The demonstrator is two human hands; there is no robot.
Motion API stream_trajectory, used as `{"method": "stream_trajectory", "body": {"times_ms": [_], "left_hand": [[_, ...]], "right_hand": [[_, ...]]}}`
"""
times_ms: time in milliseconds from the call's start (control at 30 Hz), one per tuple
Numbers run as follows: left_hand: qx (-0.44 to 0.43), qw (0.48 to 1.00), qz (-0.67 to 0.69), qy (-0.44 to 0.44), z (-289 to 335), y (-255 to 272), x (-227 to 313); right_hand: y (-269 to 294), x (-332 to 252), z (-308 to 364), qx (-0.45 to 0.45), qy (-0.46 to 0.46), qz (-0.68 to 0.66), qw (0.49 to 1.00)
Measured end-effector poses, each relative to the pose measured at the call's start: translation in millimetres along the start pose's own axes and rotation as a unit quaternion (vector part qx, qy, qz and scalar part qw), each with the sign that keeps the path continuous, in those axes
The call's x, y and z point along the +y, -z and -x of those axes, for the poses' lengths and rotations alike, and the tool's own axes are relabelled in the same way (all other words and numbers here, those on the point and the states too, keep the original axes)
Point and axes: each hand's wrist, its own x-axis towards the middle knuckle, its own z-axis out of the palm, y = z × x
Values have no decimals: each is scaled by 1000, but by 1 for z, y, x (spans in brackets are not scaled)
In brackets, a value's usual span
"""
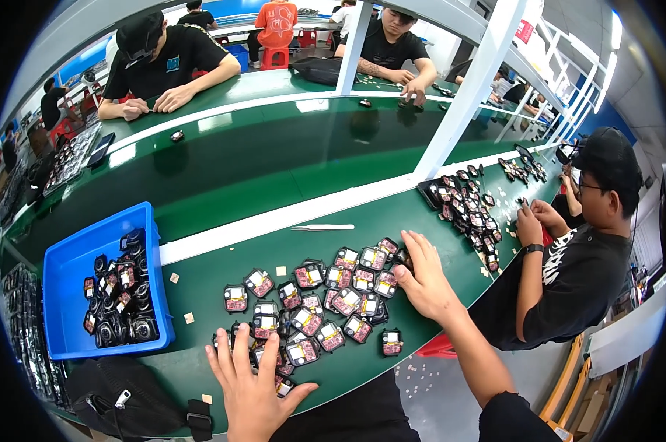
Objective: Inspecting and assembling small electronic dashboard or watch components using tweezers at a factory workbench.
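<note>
Several small black watch-like housings (pixel 305 320) with exposed reddish circuit boards and silvery cells lie in a loose heap on the green workbench (pixel 200 283). My left hand (pixel 253 383) rests over the heap's near left edge, fingers spread, covering some of the housings. On the heap's right side, my right hand (pixel 423 282) lies with its fingers stretched out, its edge against the outermost pieces. A single housing (pixel 392 342) sits apart near the front edge. Neither hand grips anything that I can see.
A blue bin (pixel 159 295) holding more housings stands at left, with a black bag (pixel 123 398) before it. White tweezers (pixel 322 227) lie beyond the heap. A person (pixel 569 265) works at right beside another pile (pixel 469 210). A green conveyor belt (pixel 274 166) runs behind a white rail.
</note>
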Motion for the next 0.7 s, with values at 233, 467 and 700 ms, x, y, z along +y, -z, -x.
{"method": "stream_trajectory", "body": {"times_ms": [233, 467, 700], "left_hand": [[78, 995, -10, 54, 30, 10, 12], [111, 991, 0, 81, 53, -16, 1], [98, 992, -19, 72, 55, -11, 2]], "right_hand": [[-17, -46, -58, 16, 172, 3, 985], [-45, -70, -99, -17, 170, 57, 984], [-47, -76, -115, -66, 157, 90, 981]]}}
